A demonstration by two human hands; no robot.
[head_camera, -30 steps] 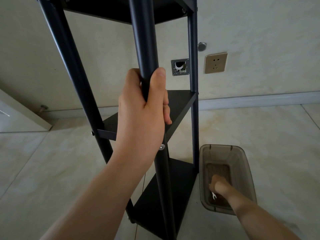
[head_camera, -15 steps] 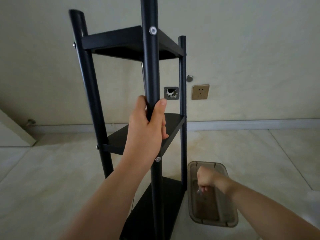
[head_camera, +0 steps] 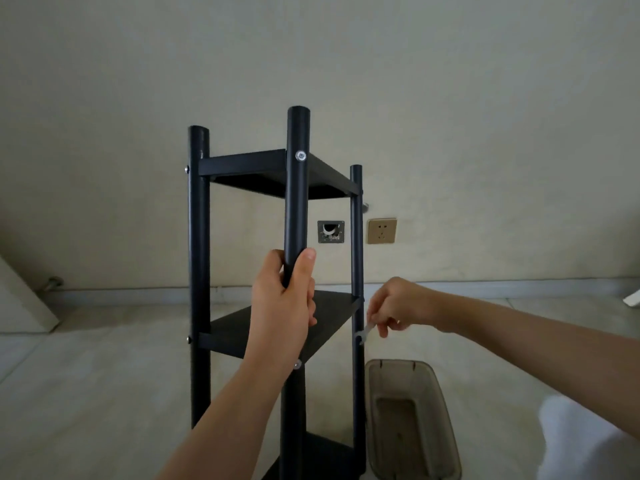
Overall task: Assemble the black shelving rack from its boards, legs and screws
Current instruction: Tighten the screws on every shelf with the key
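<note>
1. Head view — assembly state. The black rack (head_camera: 277, 271) stands upright on the tiled floor (head_camera: 104, 393), near the wall. Count: three legs visible, three boards visible (top, middle, and a bottom one partly cut off by the frame edge). A fourth leg, if fitted, cannot be made out.

2. Head view — left hand. The left hand (head_camera: 282, 310) grips the front leg (head_camera: 296, 202) just above the middle board (head_camera: 235, 332), its fingers and thumb wrapped round the tube. It steadies the rack.

3. Head view — right hand. The right hand (head_camera: 398, 306) pinches a small silver wrench (head_camera: 366, 332) between thumb and fingers. The wrench head sits at the rear right leg (head_camera: 356, 254), at the level of the middle board's corner.

4. Step in hand (judgement). Tightening the fastener that joins the middle board to the rear right leg. The rack looks near complete.

5. Next move (judgement). Seat the wrench squarely on the screw head — the head itself is too small to see — then turn in short arcs while the left hand holds the rack against twisting.

6. Fasteners counted. Five silver screws show: two on the front leg, two on the left leg, one at the top right corner.

7. Other items. One translucent plastic bin (head_camera: 412, 417) stands on the floor just beside the rack's right side. One wall socket (head_camera: 381, 231) and one open wall box (head_camera: 331, 232) sit behind.
</note>
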